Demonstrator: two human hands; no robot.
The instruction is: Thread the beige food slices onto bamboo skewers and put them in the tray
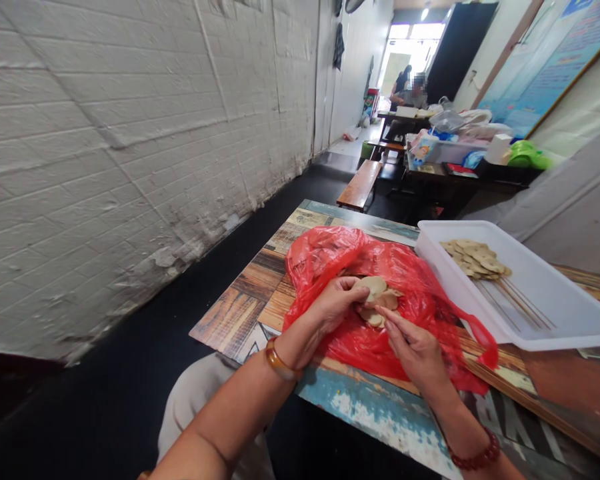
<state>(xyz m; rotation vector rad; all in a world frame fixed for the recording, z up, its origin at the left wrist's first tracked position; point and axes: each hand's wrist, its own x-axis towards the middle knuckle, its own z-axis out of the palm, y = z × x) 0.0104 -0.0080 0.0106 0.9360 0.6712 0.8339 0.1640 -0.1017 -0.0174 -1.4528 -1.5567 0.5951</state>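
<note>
My left hand pinches a pale, round, flat slice between thumb and fingers, over an opened red plastic bag. Close beside it, my right hand is closed on a thin wooden skewer, mostly hidden by the fingers, its tip end near the slice. More pale slices lie in the bag under both hands. To the right, a white plastic tray holds a pile of skewered slices, their bare sticks pointing toward me.
Loose wooden skewers lie on the patterned table at the right front. A white brick-patterned wall runs along the left. Beyond stand a wooden bench, a cluttered dark table and a seated person.
</note>
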